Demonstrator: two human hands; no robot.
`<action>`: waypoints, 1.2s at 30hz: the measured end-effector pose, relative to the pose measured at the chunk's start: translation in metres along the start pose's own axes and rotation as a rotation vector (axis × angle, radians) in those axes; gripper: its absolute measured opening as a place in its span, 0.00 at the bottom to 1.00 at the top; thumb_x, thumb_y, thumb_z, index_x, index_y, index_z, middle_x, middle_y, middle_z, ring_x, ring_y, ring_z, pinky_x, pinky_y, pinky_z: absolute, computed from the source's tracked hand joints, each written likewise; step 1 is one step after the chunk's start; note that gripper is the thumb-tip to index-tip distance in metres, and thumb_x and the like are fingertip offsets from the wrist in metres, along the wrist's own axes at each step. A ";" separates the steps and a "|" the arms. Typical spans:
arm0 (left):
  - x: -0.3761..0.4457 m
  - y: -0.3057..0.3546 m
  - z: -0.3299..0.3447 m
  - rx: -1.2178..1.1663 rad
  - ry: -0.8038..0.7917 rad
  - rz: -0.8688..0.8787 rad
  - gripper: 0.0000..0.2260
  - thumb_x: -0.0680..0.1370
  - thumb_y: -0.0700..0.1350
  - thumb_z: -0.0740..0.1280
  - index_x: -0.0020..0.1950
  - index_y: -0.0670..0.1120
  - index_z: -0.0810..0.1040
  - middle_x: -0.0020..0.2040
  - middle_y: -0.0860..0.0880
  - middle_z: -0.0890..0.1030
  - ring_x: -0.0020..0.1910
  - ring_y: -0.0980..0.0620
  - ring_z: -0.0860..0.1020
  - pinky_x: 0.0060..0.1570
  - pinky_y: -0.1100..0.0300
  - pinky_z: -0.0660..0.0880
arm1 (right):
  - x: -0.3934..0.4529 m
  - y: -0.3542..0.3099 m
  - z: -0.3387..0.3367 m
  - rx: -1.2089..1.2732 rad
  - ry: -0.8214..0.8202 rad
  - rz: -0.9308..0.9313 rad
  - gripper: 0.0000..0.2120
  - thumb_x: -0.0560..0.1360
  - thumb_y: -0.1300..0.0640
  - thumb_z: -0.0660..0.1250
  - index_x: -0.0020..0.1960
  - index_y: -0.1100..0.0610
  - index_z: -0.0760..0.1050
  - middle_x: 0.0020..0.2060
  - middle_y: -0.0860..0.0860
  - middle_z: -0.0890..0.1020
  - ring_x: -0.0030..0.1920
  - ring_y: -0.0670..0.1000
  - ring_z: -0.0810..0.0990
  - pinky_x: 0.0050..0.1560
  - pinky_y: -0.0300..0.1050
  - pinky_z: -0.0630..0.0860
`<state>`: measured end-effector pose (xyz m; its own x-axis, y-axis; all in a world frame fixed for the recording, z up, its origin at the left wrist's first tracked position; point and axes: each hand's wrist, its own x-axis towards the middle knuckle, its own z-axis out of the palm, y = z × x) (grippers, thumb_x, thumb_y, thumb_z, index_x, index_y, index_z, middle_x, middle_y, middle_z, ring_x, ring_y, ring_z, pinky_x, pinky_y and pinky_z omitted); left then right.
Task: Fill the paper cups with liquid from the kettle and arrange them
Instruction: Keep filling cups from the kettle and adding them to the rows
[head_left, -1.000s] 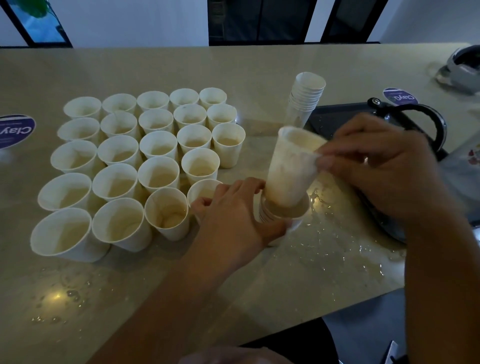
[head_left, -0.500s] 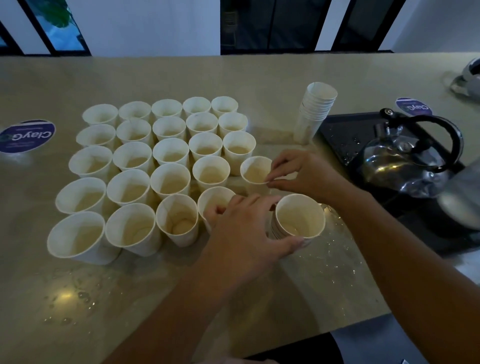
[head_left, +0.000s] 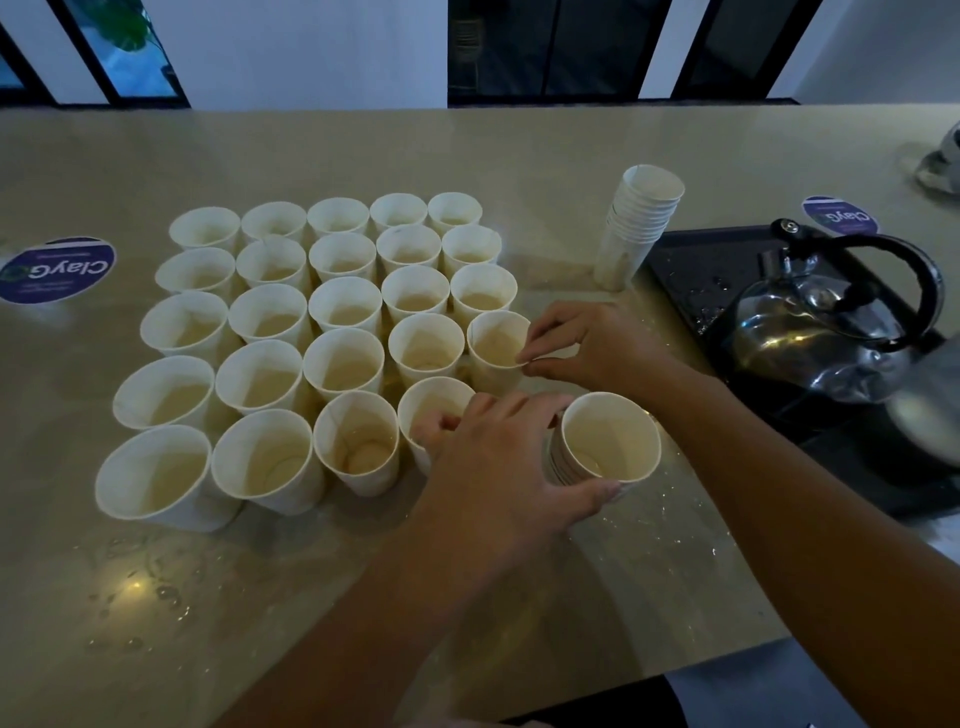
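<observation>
Beige, stone-like and glossy, the table (head_left: 467, 150) runs wide across the view, with white walls and dark-framed glass behind it. Near its left edge lies a round purple sticker (head_left: 60, 270) with mirrored lettering. Water beads and a bright light reflection mark the near left part of the surface (head_left: 135, 584).

Next comes a tight grid of paper cups (head_left: 332, 332), white, tapered and thin-rimmed, standing upright and touching one another; several hold pale liquid, though the levels are hard to judge in the dim light. The left hand (head_left: 498, 462) reaches in over the near corner of the grid, hiding part of one cup; its fingers curl around a short nested stack of cups (head_left: 605, 441) just right of the grid, gripping its side. The right hand (head_left: 587, 343) pinches the rim of the cup at the grid's right edge (head_left: 496, 343) between thumb and fingertips.

Farther back stands a taller stack of nested cups (head_left: 639, 223), upright beside a black tray (head_left: 696, 265) speckled with droplets. On the tray sits the kettle (head_left: 815, 332), shiny dented metal with an arched black handle. A second purple sticker (head_left: 839, 214) lies beyond it. A blurred pale shape at the right edge is cut off and unidentifiable.
</observation>
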<state>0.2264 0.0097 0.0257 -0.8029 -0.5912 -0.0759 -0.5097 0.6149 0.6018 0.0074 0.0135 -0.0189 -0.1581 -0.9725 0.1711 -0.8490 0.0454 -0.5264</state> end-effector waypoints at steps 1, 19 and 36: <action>0.000 0.001 0.000 -0.005 -0.001 -0.002 0.30 0.71 0.70 0.66 0.71 0.64 0.65 0.70 0.64 0.69 0.70 0.60 0.63 0.69 0.48 0.53 | 0.000 -0.001 0.000 0.007 -0.005 0.009 0.09 0.70 0.58 0.80 0.50 0.53 0.87 0.47 0.44 0.83 0.45 0.41 0.78 0.47 0.25 0.69; 0.092 0.061 -0.045 -0.181 0.142 0.281 0.11 0.78 0.57 0.67 0.59 0.62 0.77 0.50 0.63 0.79 0.54 0.60 0.76 0.64 0.41 0.70 | -0.080 0.057 -0.120 0.027 0.925 0.547 0.13 0.78 0.50 0.67 0.61 0.49 0.82 0.50 0.46 0.85 0.52 0.44 0.83 0.59 0.45 0.79; 0.186 0.112 0.010 -0.063 -0.182 0.360 0.10 0.78 0.46 0.68 0.59 0.52 0.81 0.48 0.56 0.81 0.46 0.62 0.78 0.41 0.69 0.71 | -0.092 0.137 -0.152 0.084 1.053 0.820 0.14 0.72 0.40 0.73 0.52 0.47 0.85 0.44 0.45 0.85 0.47 0.47 0.83 0.48 0.45 0.79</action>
<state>0.0167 -0.0262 0.0714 -0.9711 -0.2385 0.0121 -0.1707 0.7288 0.6631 -0.1706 0.1440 0.0195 -0.9471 -0.0305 0.3194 -0.2947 0.4766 -0.8283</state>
